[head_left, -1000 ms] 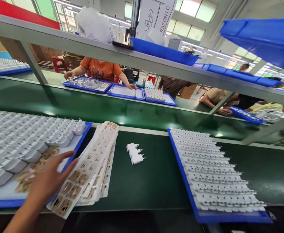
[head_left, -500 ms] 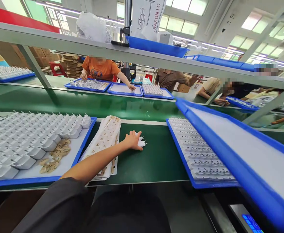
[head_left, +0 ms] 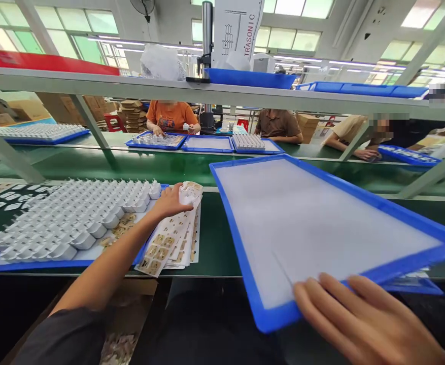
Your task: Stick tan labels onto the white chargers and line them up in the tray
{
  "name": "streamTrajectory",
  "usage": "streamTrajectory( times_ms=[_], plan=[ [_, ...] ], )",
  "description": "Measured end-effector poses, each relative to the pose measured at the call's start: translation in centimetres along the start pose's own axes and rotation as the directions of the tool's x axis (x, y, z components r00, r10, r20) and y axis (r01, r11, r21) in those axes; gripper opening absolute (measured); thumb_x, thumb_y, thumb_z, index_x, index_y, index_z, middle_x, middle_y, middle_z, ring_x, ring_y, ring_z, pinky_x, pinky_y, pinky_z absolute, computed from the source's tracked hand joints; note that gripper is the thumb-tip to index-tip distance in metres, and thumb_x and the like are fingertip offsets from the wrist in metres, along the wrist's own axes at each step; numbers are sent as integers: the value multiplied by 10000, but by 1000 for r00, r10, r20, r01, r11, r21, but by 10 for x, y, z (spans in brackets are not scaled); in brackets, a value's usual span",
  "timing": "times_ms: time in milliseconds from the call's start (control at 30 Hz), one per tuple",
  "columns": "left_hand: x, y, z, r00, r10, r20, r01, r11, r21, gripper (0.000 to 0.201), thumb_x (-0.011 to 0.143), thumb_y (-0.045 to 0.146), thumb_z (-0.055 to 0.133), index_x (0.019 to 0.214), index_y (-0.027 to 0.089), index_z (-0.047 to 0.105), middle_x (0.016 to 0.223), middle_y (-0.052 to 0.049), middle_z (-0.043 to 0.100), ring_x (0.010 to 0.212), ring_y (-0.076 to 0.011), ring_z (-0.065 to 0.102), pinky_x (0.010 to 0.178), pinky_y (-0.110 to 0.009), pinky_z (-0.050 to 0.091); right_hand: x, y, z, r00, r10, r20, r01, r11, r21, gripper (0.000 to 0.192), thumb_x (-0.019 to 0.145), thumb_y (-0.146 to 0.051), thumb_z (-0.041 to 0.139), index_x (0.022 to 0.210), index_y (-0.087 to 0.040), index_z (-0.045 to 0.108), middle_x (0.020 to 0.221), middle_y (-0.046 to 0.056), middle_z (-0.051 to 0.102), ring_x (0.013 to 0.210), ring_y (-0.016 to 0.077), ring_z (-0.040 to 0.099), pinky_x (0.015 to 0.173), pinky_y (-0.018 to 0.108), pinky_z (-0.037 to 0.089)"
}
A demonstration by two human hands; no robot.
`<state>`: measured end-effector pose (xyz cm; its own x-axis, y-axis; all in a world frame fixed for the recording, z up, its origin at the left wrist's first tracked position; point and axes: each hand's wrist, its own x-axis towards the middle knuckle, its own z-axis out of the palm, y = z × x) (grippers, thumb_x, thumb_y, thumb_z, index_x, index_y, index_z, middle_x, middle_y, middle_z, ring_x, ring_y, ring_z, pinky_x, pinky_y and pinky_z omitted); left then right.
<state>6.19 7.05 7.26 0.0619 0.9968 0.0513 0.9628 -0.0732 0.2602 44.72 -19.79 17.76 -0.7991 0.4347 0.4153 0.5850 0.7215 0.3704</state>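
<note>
The right hand (head_left: 363, 324) now grips the near edge of an empty blue-rimmed plastic tray with a white floor (head_left: 302, 223), fingers laid over the rim; half a second ago that tray only entered from the right, tilted, and the hand was out of view. The tray now hangs level over the right part of the green conveyor table (head_left: 214, 243), covering almost all of the blue tray of white plug parts that lay open there before; only a blue corner of it (head_left: 416, 287) shows under the near right edge. The left hand (head_left: 171, 200), which lay on the small white plug adapters in the middle of the belt earlier, has moved left and now closes around white plug adapters (head_left: 187, 195), held above the far end of the stack of white cardboard sheets with brown cut-outs (head_left: 172, 243); how many it holds is hard to tell, as the fingers hide most of them. Left of the stack sits the blue tray filled with rows of white charger bodies (head_left: 73, 223), its left end cut off. The thumb of the right hand is hidden beneath the tray, and the wrist is cut off by the picture's edge. Across the far belt, other people sit at blue trays (head_left: 207, 144).
</note>
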Motion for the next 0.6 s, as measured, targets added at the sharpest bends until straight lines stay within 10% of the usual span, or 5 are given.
streamTrajectory(
  times_ms=[300,600],
  plan=[
    [-48,-81,-8,991,-133,-13,130,980,-153,1055,671,677,678,1512,211,242,1478,-194,433,1386,-425,405,1098,-497,364,72,-15,89,958,-258,121,245,962,118,244,935,-15,408,954,-148,611,714,34,600,602,189,490,602,361,306],
    [-49,-94,-11,995,-69,-67,54,979,-197,1063,702,683,685,1532,209,219,1525,-192,396,1401,-403,395,1104,-513,372,97,-62,142,931,-258,259,188,945,267,156,946,-51,469,912,-169,565,726,9,618,576,162,515,540,335,292]
  ],
)
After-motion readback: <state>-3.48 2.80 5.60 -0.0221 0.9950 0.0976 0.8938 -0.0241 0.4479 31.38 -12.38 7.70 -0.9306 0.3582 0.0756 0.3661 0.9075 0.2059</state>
